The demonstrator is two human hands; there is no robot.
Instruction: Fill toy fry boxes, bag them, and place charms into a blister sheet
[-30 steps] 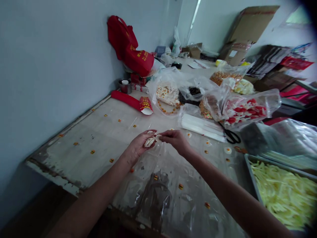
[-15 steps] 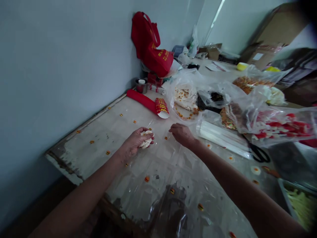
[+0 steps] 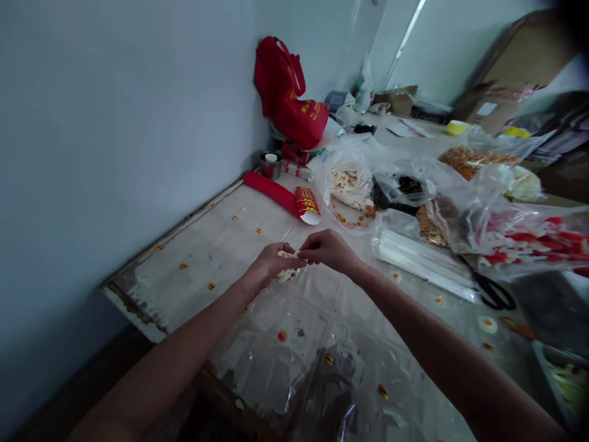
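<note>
My left hand [image 3: 270,265] is closed around several thin white pieces with orange centres, like fried-egg gummies [image 3: 286,275]. Against it, my right hand [image 3: 327,250] pinches the edge of one of these gummies with thumb and fingertips. Both hands are just above a table spread with clear plastic [image 3: 271,362]. Small burger-shaped pieces [image 3: 282,336] lie spaced out on the plastic. To the right, single fried-egg gummies [image 3: 488,324] lie on the same surface.
Beyond my hands lie a red sleeve-like roll [image 3: 271,191] and an open bag of egg gummies [image 3: 352,187]. Rightward are white plastic strips [image 3: 423,264], black-handled scissors [image 3: 494,291], a bag of red-and-white pieces [image 3: 538,239] and a metal tray [image 3: 547,368]. A red bag [image 3: 294,113] leans on the wall.
My right hand has moved left from over the table to the gummies in my left hand and now touches them. The view has shifted slightly.
</note>
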